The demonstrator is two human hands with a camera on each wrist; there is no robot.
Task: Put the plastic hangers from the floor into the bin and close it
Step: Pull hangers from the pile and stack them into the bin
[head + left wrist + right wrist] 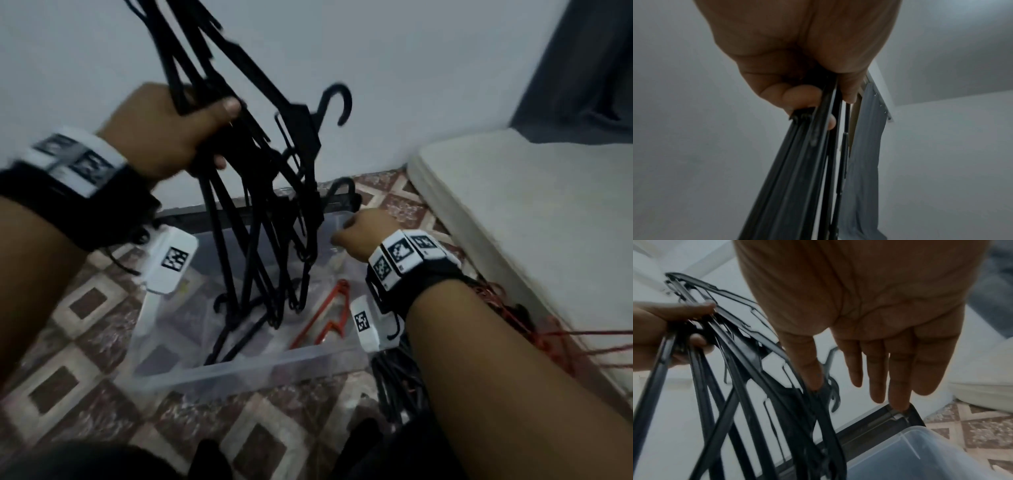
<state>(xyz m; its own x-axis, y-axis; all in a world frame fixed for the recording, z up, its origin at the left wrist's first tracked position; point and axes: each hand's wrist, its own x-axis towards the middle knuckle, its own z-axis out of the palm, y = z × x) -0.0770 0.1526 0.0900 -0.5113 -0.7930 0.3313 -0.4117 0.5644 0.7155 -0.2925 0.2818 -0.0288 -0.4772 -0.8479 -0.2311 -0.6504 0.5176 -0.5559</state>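
Note:
My left hand (191, 137) grips a bundle of several black plastic hangers (260, 192) by their bars and holds it up. The bundle's lower ends hang down inside the clear plastic bin (239, 368) on the floor. In the left wrist view my fingers (801, 97) curl round the black bars (797, 178). A red hanger (329, 315) lies in the bin. My right hand (358, 233) is at the bin's far right corner with fingers (898, 386) straight, holding nothing. Its fingertips are close to the dark lid (869, 423) behind the bin (920, 454).
More black hangers (397, 387) lie on the patterned tile floor to the right of the bin, beside red cords (507, 301). A white mattress (531, 222) lies at the right, a dark curtain (582, 68) above it. A white wall stands behind the bin.

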